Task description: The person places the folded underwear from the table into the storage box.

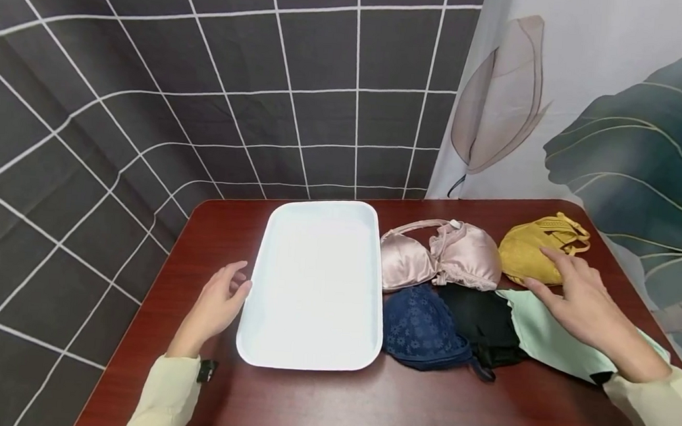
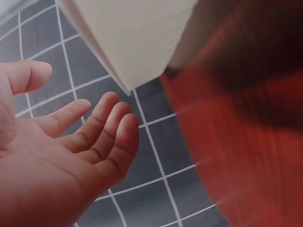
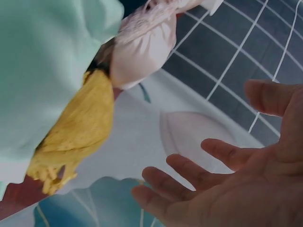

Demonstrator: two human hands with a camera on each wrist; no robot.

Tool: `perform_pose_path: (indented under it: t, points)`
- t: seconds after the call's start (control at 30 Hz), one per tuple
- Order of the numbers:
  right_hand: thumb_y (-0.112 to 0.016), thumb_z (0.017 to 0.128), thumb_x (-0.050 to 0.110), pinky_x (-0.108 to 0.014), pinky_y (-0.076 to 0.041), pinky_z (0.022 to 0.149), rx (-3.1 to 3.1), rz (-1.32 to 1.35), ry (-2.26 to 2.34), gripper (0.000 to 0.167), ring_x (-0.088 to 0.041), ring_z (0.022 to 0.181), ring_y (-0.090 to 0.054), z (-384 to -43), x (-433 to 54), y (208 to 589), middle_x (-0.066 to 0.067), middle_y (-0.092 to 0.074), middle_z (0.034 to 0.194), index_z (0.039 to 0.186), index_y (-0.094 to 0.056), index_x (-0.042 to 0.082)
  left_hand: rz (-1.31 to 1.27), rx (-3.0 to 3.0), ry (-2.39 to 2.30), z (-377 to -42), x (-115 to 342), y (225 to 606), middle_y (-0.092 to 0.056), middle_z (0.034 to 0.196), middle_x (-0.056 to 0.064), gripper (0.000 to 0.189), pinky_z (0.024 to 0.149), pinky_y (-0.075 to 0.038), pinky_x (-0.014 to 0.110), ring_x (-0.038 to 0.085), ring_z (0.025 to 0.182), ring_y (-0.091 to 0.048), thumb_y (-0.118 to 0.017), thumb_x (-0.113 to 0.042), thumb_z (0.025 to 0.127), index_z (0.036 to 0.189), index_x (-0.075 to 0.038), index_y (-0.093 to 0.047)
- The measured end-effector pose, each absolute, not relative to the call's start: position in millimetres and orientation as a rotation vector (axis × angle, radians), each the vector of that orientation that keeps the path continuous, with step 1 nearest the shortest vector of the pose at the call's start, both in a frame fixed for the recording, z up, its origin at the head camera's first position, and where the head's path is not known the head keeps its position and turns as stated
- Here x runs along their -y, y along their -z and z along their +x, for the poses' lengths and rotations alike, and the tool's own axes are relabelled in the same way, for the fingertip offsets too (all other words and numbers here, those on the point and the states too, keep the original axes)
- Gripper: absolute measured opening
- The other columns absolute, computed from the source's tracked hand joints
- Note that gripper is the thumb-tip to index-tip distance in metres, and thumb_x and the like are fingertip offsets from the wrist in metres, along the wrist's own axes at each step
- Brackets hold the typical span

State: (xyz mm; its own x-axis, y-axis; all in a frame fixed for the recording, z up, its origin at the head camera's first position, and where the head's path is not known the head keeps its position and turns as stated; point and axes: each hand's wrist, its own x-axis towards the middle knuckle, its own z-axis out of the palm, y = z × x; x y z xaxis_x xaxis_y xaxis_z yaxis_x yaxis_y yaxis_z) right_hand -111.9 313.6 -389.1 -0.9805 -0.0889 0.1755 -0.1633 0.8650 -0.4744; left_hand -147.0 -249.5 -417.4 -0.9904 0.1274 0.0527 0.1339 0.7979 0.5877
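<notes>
A white tray [image 1: 315, 284] lies on the table, and my left hand [image 1: 215, 306] is beside its left edge, fingers loosely bent and holding nothing. My right hand [image 1: 589, 309] hovers over the right-hand garments with relaxed, spread fingers and an empty palm [image 3: 236, 194]. Nearest to it are a yellow bra [image 1: 528, 249] and a mint green garment [image 1: 558, 337], partly hidden under the hand and sleeve. Against the tray's right side lie a pink satin bra [image 1: 469, 255] and a navy lace bra [image 1: 424, 331]. Between the navy and mint pieces sits a black garment [image 1: 482, 322].
The reddish-brown table [image 1: 327, 407] runs up to a dark grid-patterned curtain [image 1: 324, 113] behind and to the left. A pale curtain with leaf prints [image 1: 636, 148] hangs at the right. A dark band [image 1: 207, 370] shows at the left cuff.
</notes>
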Motion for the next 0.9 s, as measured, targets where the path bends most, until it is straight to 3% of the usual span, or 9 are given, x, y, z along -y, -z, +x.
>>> perform_pose_path:
  t: [0.17,0.5,0.67,0.77,0.9]
  points:
    - [-0.06,0.093,0.025,-0.067,-0.022,0.087,2.921,0.195,-0.771,0.063,-0.058,0.114,-0.029,-114,-333,397,-0.039,-0.035,0.127,0.14,-0.032,-0.008,-0.157,3.014,1.021,-149,254,423,-0.058,0.112,0.017,0.046,0.081,-0.047,0.046,0.029,0.098,-0.057,-0.052,-0.022,0.097,0.138,-0.003,-0.041]
    - [-0.057,0.095,0.031,-0.062,-0.037,0.075,3.156,0.053,-0.744,0.061,-0.056,0.103,-0.042,-109,-388,420,-0.041,-0.037,0.124,0.128,-0.037,-0.017,-0.15,3.094,1.057,-149,252,430,-0.057,0.114,0.017,0.046,0.082,-0.047,0.046,0.03,0.1,-0.057,-0.048,-0.018,0.098,0.14,-0.003,-0.038]
    - [-0.055,0.093,0.044,-0.06,-0.041,0.072,3.255,-0.09,-0.696,0.075,-0.057,0.097,-0.045,-106,-402,432,-0.044,-0.038,0.117,0.127,-0.034,-0.02,-0.179,3.103,1.068,-149,251,433,-0.056,0.115,0.018,0.046,0.082,-0.048,0.046,0.031,0.102,-0.057,-0.049,-0.015,0.097,0.14,-0.004,-0.038]
    - [-0.053,0.09,0.054,-0.064,-0.039,0.075,3.321,-0.192,-0.692,0.086,-0.058,0.101,-0.041,-105,-405,437,-0.047,-0.034,0.116,0.129,-0.03,-0.02,-0.194,3.097,1.06,-150,251,434,-0.056,0.113,0.018,0.046,0.082,-0.048,0.046,0.031,0.101,-0.056,-0.049,-0.012,0.097,0.14,-0.003,-0.038]
    - [-0.052,0.09,0.056,-0.065,-0.037,0.077,3.352,-0.246,-0.707,0.089,-0.06,0.105,-0.036,-103,-405,443,-0.05,-0.031,0.118,0.13,-0.028,-0.019,-0.207,3.091,1.056,-151,251,436,-0.056,0.111,0.016,0.046,0.082,-0.048,0.045,0.03,0.1,-0.056,-0.05,-0.009,0.096,0.14,-0.002,-0.038]
